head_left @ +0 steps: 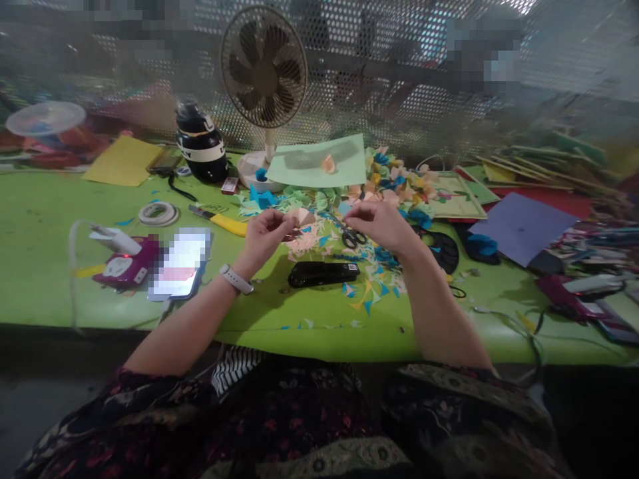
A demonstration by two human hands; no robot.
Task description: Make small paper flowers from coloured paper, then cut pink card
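My left hand [266, 234] is raised over the green table [44, 266] and pinches a small pale pink folded paper piece [302, 216]. My right hand [375, 223] is close beside it with fingers curled, its fingertips nearly touching the same paper; whether it grips the paper I cannot tell. Black-handled scissors [353, 237] lie just below the right hand. A black stapler [323, 273] lies on the table in front of both hands, among blue, orange and pink paper scraps [372, 287].
A desk fan [263, 73] stands at the back with a light green sheet [319, 161] leaning by it. A phone [180, 262], tape roll [158, 213], yellow utility knife [222, 221] and black helmet [200, 144] lie left. Folded paper flowers [399, 179] and coloured card [522, 226] lie right.
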